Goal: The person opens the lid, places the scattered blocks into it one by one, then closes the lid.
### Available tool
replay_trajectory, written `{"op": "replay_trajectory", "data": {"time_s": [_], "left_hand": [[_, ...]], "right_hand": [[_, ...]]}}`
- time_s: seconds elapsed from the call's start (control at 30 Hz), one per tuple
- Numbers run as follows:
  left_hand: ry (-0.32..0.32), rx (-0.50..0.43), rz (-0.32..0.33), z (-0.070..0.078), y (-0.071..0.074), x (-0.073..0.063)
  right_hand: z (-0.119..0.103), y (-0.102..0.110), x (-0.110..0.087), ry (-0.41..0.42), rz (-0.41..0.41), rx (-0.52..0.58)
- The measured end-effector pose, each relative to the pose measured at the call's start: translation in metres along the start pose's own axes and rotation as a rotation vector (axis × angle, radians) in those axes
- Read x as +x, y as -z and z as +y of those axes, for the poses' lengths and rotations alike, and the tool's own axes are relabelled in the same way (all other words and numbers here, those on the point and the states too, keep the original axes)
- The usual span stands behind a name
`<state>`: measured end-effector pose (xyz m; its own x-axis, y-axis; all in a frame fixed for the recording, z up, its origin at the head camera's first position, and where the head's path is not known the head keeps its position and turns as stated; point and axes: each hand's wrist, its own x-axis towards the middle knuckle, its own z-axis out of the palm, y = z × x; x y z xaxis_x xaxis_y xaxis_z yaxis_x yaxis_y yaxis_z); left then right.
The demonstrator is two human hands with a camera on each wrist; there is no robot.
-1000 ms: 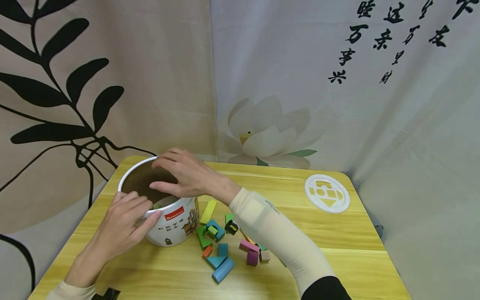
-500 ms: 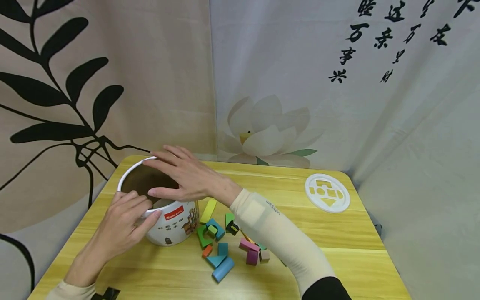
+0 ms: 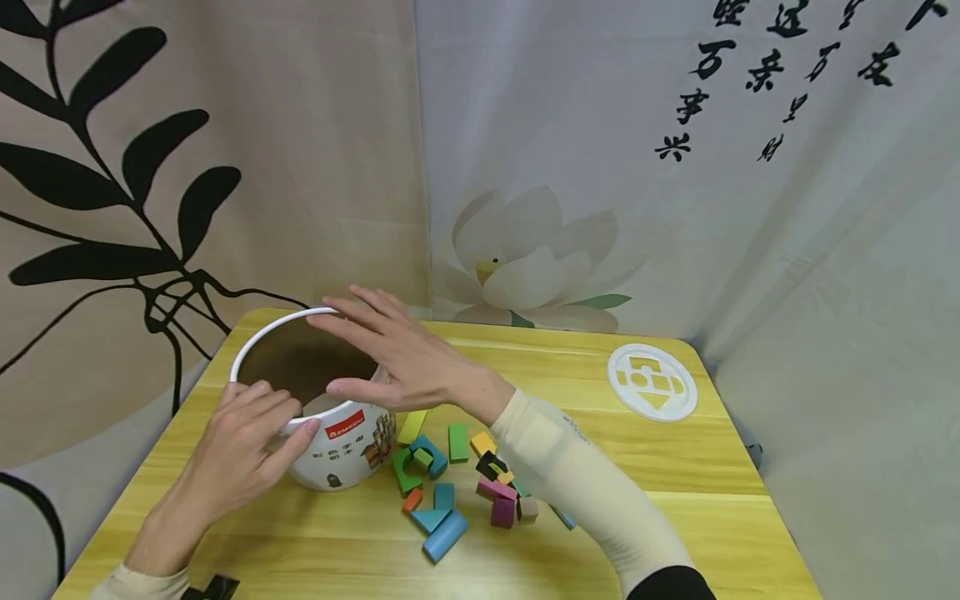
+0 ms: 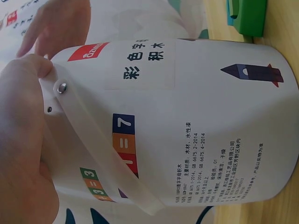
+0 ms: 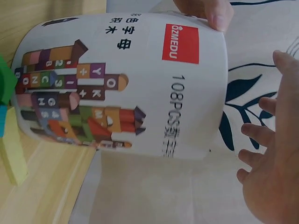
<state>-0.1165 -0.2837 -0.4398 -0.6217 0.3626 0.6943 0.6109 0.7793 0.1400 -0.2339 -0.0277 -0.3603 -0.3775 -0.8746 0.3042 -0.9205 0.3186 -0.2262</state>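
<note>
A white printed bucket (image 3: 341, 454) stands at the table's left, and only part of its shadowed inside shows. My left hand (image 3: 251, 442) grips its near-left rim, fingers over the edge and thumb outside. In the left wrist view a pale strap handle (image 4: 100, 140) hangs down the bucket's side. Above the far-right rim is my right hand (image 3: 412, 358), fingers straight and spread, holding nothing. The right wrist view has this right hand (image 5: 275, 154) apart from the bucket's mouth. Right of the bucket lie several coloured blocks, among them a green arch block (image 3: 405, 475) and a blue cylinder block (image 3: 445, 537).
A white disc with cut-out shapes (image 3: 652, 383) lies at the back right of the wooden table (image 3: 675, 517). Closer in are a pink block (image 3: 497, 487), a purple block (image 3: 502, 512) and a yellow block (image 3: 412, 426). Printed curtains (image 3: 330, 167) hang behind the table.
My right hand has lifted out of the bucket's mouth and shifted right, its fingers straightening and spreading. The left hand keeps its grip on the rim. The head view has tilted slightly.
</note>
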Motion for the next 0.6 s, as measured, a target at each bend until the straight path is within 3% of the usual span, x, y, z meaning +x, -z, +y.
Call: {"op": "replay_trajectory", "data": {"time_s": [0.17, 0.4, 0.6], "left_hand": [[0.018, -0.003, -0.014, -0.001, 0.001, 0.0], [0.015, -0.015, 0.02, -0.001, -0.001, 0.0], [0.01, -0.024, 0.041, -0.001, -0.002, -0.001]], "right_hand": [[0.013, 0.007, -0.029, -0.024, 0.038, 0.021], [0.034, 0.006, -0.085, -0.057, 0.1, 0.005], [0.05, -0.005, -0.134, -0.148, 0.083, 0.025]]}}
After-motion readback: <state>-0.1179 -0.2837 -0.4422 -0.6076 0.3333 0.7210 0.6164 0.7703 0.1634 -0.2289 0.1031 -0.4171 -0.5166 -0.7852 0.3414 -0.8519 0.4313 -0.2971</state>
